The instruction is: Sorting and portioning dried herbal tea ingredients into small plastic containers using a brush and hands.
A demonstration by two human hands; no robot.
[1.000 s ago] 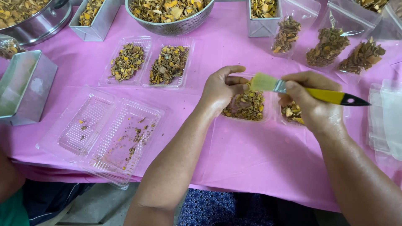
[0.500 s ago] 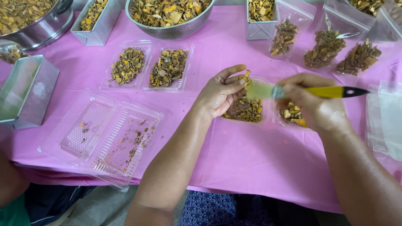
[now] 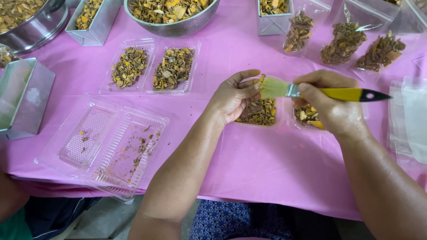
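Right hand (image 3: 331, 109) closed around the yellow handle of a flat paintbrush (image 3: 311, 92), black tip pointing right, pale bristles pointing left and touching the left hand's thumb. Left hand (image 3: 235, 97) loosely cupped, fingers curled over the near-left edge of a clear two-cell plastic tray (image 3: 271, 113); that tray sits on the pink-covered bench (image 3: 267, 155) between the two hands and holds dried brown-yellow plant pieces in both cells. Right cell partly hidden under the right hand. To the left, an open clear tray (image 3: 111, 146) with only crumbs; behind it, a filled two-cell tray (image 3: 151, 66). At the far edge: a metal colander (image 3: 171, 13) of the same dried material and three filled clear bags (image 3: 347, 40).
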